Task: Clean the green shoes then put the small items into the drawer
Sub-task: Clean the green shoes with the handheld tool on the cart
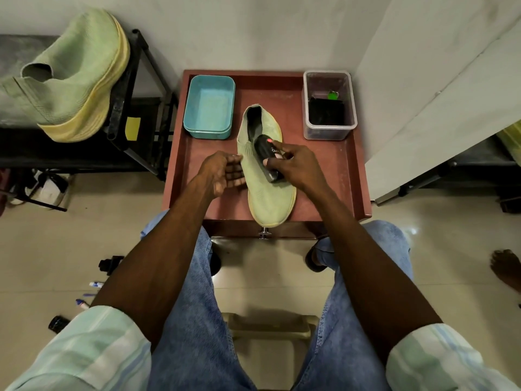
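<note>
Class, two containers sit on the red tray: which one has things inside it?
The clear plastic container at the tray's far right corner holds dark items and something green; the teal tub at the far left looks empty.

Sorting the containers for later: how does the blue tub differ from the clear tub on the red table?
The blue tub is opaque turquoise and holds nothing; the clear tub is see-through and holds dark items plus a small green one. The blue tub sits at the table's far left corner and looks shallower; the clear tub sits at the far right. Both are lidless, rounded rectangles.
</note>
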Tool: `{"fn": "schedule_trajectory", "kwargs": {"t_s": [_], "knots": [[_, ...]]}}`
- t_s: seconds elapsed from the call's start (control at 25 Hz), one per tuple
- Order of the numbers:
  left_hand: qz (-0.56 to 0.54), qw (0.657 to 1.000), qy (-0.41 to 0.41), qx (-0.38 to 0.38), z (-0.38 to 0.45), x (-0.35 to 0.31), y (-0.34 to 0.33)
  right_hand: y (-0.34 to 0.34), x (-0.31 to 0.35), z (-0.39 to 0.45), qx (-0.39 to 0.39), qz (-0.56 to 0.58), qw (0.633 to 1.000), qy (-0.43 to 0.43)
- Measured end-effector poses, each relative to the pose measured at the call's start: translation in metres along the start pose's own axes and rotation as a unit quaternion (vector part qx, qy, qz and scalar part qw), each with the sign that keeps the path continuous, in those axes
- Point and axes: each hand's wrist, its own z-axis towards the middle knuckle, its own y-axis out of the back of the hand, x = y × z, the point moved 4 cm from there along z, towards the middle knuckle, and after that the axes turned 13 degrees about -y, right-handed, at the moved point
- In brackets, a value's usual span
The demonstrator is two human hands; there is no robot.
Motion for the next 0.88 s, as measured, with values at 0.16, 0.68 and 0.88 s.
{"fn": "schedule_trajectory", "kwargs": {"t_s": [0.16,0.68,0.88], "knots": [[0.011,1.000,0.003,-0.024,0.001,-0.001,0.003,-0.022,0.001,-0.013,0.113,-0.165,0.980,0.010],[0.005,0.999,-0.005,-0.037,0.005,0.003,0.001,-0.007,-0.015,-0.039,0.160,-0.269,0.950,0.004],[0.032,0.999,-0.018,-0.019,0.004,0.003,0.002,0.017,-0.015,-0.029,0.026,-0.109,0.994,-0.004]]}}
